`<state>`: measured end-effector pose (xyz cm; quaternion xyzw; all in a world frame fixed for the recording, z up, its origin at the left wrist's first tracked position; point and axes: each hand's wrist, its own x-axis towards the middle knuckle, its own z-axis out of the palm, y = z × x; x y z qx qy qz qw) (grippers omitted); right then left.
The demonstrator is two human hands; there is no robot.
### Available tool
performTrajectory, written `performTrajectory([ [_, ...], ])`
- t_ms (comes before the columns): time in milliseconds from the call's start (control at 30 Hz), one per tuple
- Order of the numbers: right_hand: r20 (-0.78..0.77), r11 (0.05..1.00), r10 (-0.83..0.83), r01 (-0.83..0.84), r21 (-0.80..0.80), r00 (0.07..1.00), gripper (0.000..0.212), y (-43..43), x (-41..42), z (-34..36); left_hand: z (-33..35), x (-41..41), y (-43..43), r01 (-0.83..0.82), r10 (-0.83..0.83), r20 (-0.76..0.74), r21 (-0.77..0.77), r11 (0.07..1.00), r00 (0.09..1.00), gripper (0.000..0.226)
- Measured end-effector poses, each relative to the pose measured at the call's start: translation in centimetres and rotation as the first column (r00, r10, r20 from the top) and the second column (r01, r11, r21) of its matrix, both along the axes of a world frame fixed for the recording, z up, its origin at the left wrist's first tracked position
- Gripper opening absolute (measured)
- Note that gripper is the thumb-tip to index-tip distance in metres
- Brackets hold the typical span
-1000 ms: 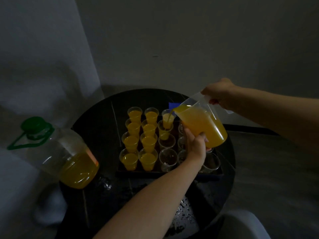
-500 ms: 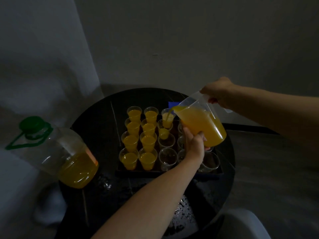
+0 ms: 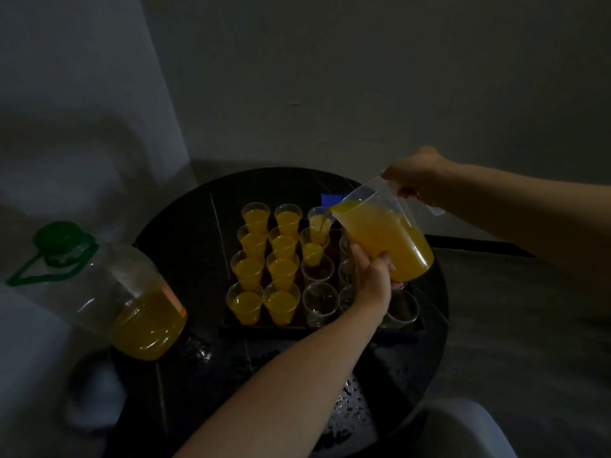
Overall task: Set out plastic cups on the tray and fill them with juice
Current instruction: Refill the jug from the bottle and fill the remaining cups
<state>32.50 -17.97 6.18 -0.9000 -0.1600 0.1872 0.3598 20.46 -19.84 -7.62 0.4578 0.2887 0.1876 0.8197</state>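
Note:
A clear jug (image 3: 386, 239) of orange juice is tilted to the left over a dark tray (image 3: 264, 325) of plastic cups. My right hand (image 3: 418, 176) grips its handle; my left hand (image 3: 372, 276) supports its base from below. A thin stream falls from the spout into a cup (image 3: 312, 249) in the third column, second row from the back, which is partly full. Behind it stands another filled cup (image 3: 319, 218). The two left columns hold several full cups (image 3: 281, 269). Empty clear cups (image 3: 320, 302) stand at the front and right; some are hidden behind my left hand and the jug.
A large clear bottle (image 3: 132, 309) with a green cap (image 3: 59, 238) and handle stands at the left of the round black table (image 3: 185, 246), juice low inside. Water droplets (image 3: 350, 401) lie on the table's near side. A blue object (image 3: 330, 200) shows behind the tray.
The juice level in the second-row cup has risen as pouring continued. Both hands and the jug have stayed almost in place.

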Motion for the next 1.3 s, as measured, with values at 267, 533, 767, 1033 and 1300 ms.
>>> performTrajectory([
  [267, 0.023, 1.000, -0.012, 0.012, 0.002, 1.000, 0.019, 0.16, 0.03, -0.01, 0.19, -0.15, 0.11, -0.003, 0.003, 0.002, -0.008, 1.000, 1.000, 0.085],
  [533, 0.040, 0.999, -0.037, 0.036, 0.039, 0.998, 0.015, 0.32, 0.01, -0.32, -0.02, -0.17, 0.34, 0.010, -0.010, 0.007, 0.030, 1.000, 1.000, 0.085],
  [767, 0.038, 0.999, -0.036, 0.035, 0.034, 0.999, 0.013, 0.56, -0.05, -0.23, 0.17, -0.13, 0.24, -0.005, 0.005, 0.017, -0.001, 1.000, 1.000, 0.082],
  [1033, 0.031, 1.000, 0.001, -0.001, -0.003, 1.000, 0.015, 0.55, -0.12, -0.20, 0.04, -0.14, 0.20, -0.001, 0.001, 0.003, -0.027, 1.000, 1.000, 0.081],
  [1300, 0.059, 0.999, 0.008, -0.006, -0.032, 0.998, 0.018, 0.63, 0.19, 0.05, 0.10, -0.19, 0.41, -0.003, 0.003, 0.023, 0.021, 1.000, 1.000, 0.076],
])
